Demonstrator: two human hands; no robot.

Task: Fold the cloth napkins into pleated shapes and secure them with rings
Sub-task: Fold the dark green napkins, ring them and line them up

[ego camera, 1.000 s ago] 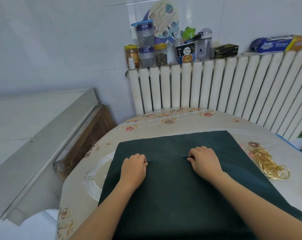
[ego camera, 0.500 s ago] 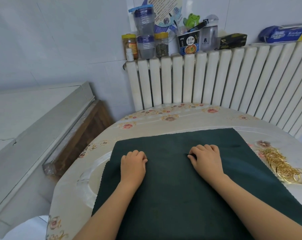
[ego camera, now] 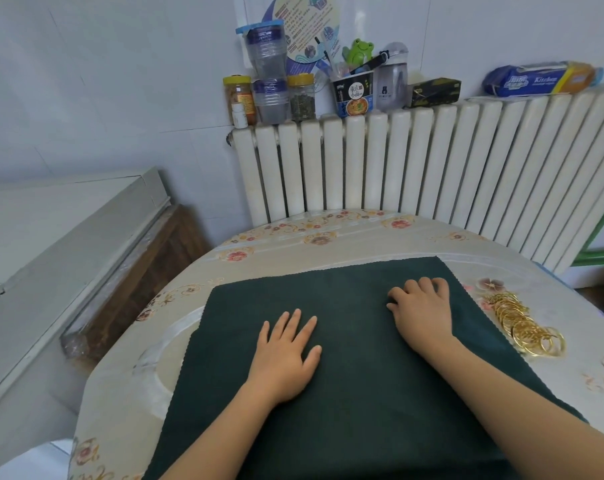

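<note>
Fingers of my left hand (ego camera: 286,355) lie flat and spread on the napkin (ego camera: 345,393) — my right hand (ego camera: 423,311) curls, knuckles up, gripping nothing I can see. Jars (ego camera: 302,97) stand on the radiator (ego camera: 432,161).

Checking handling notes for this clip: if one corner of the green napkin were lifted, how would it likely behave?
The napkin lies flat on the table, so it probably droops limply. It looks thin, likely light. The left hand resting flat on it would probably pin that part.

radiator (ego camera: 414,161) behind floral table (ego camera: 328,244) | jars (ego camera: 269,95), noodle cup (ego camera: 354,95), frog toy (ego camera: 357,50) on top
</note>
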